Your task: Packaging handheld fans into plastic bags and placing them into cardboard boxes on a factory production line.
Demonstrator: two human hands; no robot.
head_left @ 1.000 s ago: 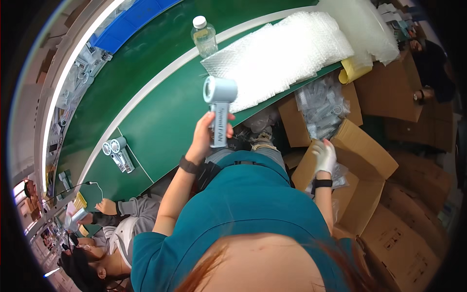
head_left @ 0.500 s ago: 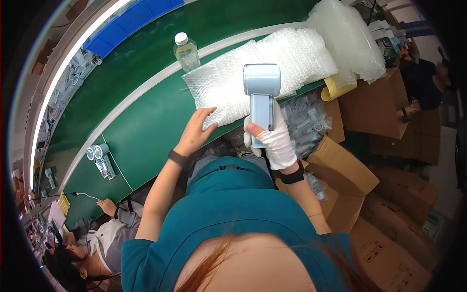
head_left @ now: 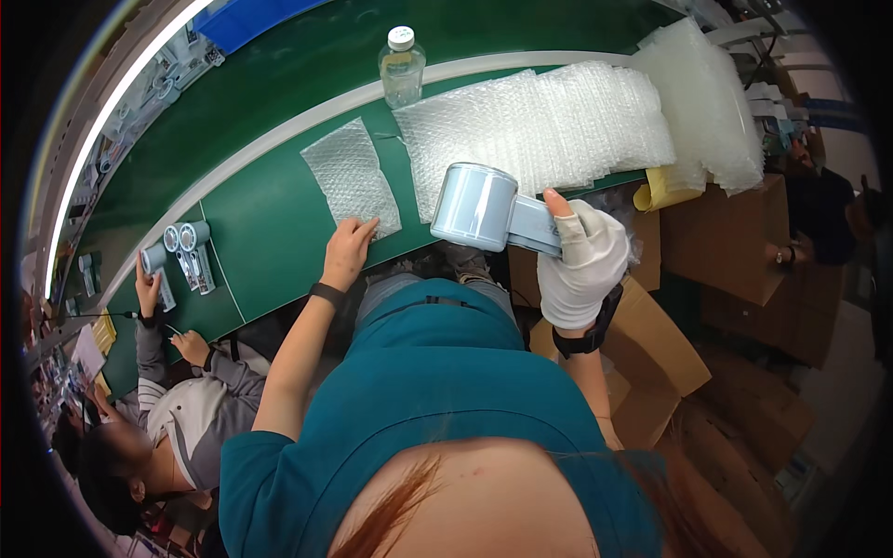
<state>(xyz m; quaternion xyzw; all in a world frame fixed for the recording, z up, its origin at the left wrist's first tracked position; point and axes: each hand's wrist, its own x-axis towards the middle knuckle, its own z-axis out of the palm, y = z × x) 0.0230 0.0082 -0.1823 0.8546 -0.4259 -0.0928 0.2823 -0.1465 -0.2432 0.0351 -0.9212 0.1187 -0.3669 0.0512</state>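
Note:
My gloved right hand (head_left: 584, 256) grips the handle of a light-blue handheld fan (head_left: 476, 206), its thick round head pointing left above the table's near edge. The fingers under the handle are partly hidden. My bare left hand (head_left: 348, 249) is closed on the near edge of a single bubble-wrap bag (head_left: 353, 175), which lies flat on the green table. To the right of that bag, a long overlapping row of bubble-wrap bags (head_left: 549, 121) stretches away, partly behind the fan's head.
A clear bottle (head_left: 402, 74) with a white cap stands behind the bags. More fans (head_left: 191, 251) lie at left, near a co-worker's hand (head_left: 147, 286) on another fan. A pile of clear plastic (head_left: 702, 102) sits far right. An open cardboard box (head_left: 665, 349) stands below at right.
My left hand has pulled one bubble-wrap bag leftward, apart from the row. My right hand has turned the fan from head-up to pointing left. The co-worker's hand has reached a fan.

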